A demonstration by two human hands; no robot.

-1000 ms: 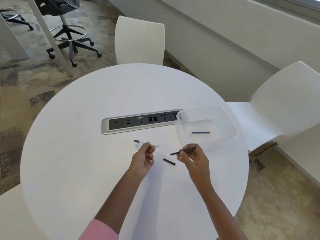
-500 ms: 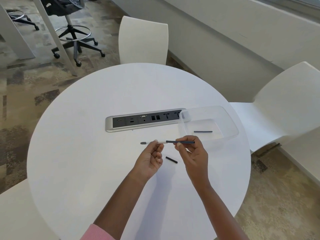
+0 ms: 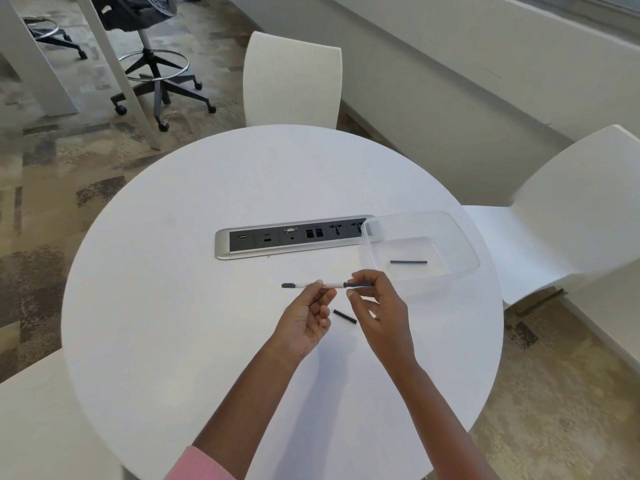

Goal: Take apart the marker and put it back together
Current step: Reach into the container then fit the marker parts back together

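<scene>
You hold the thin white marker tube (image 3: 325, 284) level in the air, just in front of the long grey socket strip (image 3: 294, 237) set in the round white table (image 3: 173, 306): your left hand (image 3: 304, 320) pinches its middle, and your right hand (image 3: 377, 306) pinches the dark piece (image 3: 358, 284) at its right end. A short black cap piece (image 3: 345, 316) lies on the table below your hands, nearer to you than the strip. Another thin dark stick (image 3: 408, 262) lies in the clear plastic tub (image 3: 460, 237), which sits at the right end of the strip.
</scene>
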